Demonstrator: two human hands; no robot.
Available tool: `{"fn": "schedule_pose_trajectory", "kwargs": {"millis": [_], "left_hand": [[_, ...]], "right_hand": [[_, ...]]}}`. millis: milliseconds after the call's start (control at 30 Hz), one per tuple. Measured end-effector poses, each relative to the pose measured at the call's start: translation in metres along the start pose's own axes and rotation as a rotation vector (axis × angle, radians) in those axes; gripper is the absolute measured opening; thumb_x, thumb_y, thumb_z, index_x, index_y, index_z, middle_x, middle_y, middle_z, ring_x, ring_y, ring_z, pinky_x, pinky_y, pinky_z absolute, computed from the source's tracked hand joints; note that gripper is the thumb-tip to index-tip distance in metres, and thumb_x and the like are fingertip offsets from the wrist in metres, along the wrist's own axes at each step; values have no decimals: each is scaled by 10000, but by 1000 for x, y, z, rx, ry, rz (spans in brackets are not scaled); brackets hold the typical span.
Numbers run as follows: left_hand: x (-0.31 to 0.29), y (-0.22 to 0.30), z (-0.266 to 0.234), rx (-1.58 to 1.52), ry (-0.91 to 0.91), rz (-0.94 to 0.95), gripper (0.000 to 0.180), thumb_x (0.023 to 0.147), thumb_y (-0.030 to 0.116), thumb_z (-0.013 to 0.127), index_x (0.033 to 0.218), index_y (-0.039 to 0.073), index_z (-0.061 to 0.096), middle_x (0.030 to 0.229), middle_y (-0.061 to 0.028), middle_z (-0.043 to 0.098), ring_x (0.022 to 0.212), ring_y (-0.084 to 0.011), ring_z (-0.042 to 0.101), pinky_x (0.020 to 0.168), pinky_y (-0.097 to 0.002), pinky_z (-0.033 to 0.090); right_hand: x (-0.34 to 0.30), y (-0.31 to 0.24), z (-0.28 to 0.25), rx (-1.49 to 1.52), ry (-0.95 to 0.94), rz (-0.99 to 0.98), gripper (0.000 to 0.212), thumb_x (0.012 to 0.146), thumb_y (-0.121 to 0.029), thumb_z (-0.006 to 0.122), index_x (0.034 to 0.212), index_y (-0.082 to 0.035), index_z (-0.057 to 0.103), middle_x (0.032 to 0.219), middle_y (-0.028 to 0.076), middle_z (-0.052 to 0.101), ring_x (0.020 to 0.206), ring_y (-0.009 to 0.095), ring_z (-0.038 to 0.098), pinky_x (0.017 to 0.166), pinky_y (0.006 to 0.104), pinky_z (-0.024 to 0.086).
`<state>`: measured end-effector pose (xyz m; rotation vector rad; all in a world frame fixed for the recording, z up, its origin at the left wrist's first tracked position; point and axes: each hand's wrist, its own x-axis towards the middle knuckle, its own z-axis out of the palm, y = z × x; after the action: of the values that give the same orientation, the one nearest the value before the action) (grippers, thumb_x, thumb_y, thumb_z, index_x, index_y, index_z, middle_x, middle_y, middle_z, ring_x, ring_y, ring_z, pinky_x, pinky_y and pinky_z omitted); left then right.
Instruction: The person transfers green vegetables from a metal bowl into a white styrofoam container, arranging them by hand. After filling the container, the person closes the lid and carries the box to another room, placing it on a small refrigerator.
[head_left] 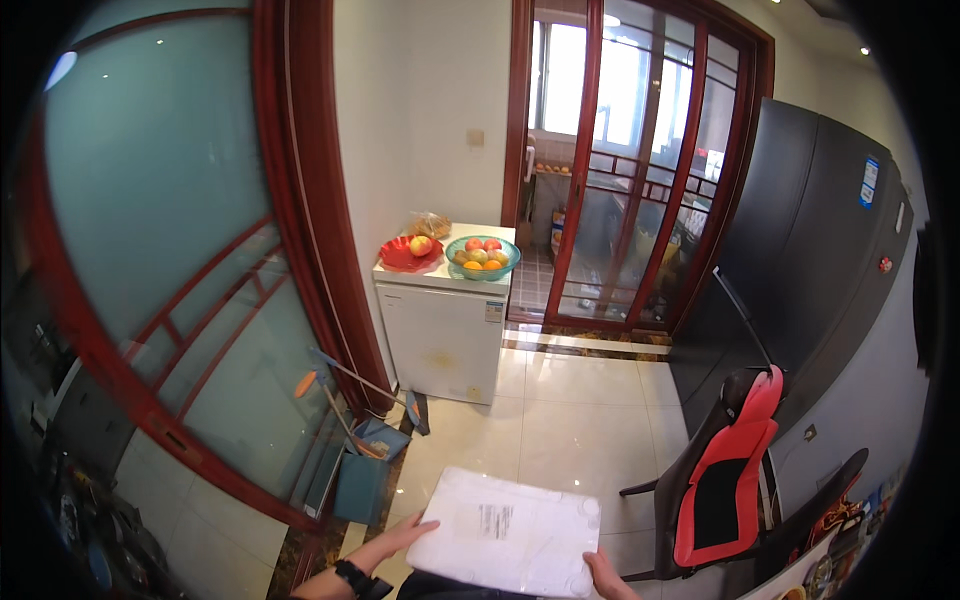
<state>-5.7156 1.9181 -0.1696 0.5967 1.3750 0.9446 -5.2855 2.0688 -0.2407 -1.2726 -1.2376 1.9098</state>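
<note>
A white rectangular box [480, 550], foam-like with a printed label and clear tape on top, is held level in front of my body. My left hand [405, 531] grips its left edge, thumb along the upper side, and a dark band circles that wrist. At the box's right edge is my right hand [606, 577], partly cut off by the lower rim of the picture. The fingers of both hands are mostly hidden under or behind the box.
A white chest freezer [440, 340] bears a red fruit dish [398, 262] and a teal fruit bowl [456, 262]. A red-and-black chair [725, 490] stands right, before a dark refrigerator [800, 220]. A blue bin [362, 490] with a broom is at left. Sliding doors [600, 240] lie beyond.
</note>
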Motion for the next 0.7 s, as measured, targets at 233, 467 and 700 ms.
{"fn": "schedule_pose_trajectory", "kwargs": {"millis": [233,467,700], "left_hand": [[200,203,0,122,-181,188,638,961,332,551,1466,36,297,1346,-108,508,1197,-175,498,1000,-313,401],[416,338,33,320,-333,290,660,969,378,529,1477,44,272,1371,-94,483,1205,-175,484,1015,-321,383],[579,450,65,198,-162,329,791,897,465,612,1473,39,277,1278,-169,557,1132,-210,565,945,-329,449]], "right_hand": [[128,-140,-16,174,180,-113,485,900,-168,449,1334,43,403,1268,165,539,1153,268,535,988,375,421],[276,-248,-80,161,292,-94,487,918,-205,458,1339,34,403,1269,163,536,1146,267,538,974,374,428],[469,-391,-175,81,195,-156,491,936,-241,466,1344,25,404,1270,161,534,1139,266,542,961,373,435]]}}
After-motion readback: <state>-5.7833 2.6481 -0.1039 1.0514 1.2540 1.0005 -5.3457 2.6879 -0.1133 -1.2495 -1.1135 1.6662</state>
